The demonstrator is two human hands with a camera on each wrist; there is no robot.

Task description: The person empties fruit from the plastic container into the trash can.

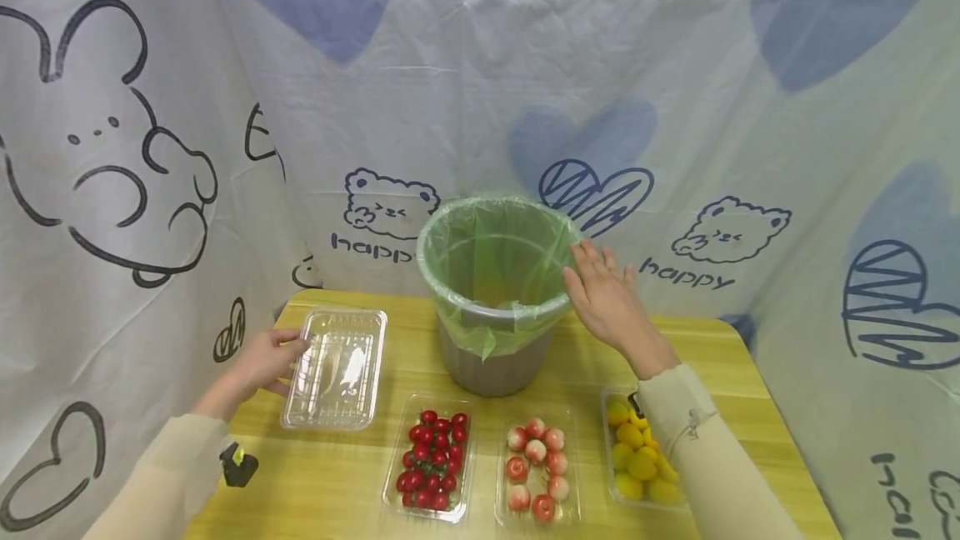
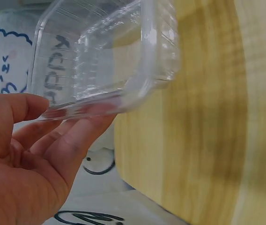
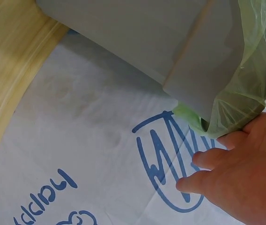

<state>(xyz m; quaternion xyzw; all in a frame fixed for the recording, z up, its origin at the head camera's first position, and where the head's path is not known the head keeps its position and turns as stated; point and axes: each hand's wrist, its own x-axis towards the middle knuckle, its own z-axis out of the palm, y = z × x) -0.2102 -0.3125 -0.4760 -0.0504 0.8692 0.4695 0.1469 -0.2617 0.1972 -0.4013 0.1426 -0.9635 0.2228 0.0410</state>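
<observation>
My left hand pinches the left edge of a clear plastic container. In the left wrist view the thumb lies on the container's rim and the fingers are beneath it; nothing shows inside. My right hand touches the right rim of a grey bin, its fingers extended. A thin green bag lines the bin and folds over the rim. In the right wrist view the fingertips are right at the bag's folded edge.
Along the front of the wooden table stand three clear boxes. They hold small red fruits, red-and-white fruits and yellow fruits, the last partly behind my right sleeve. A printed curtain surrounds the table's back and sides.
</observation>
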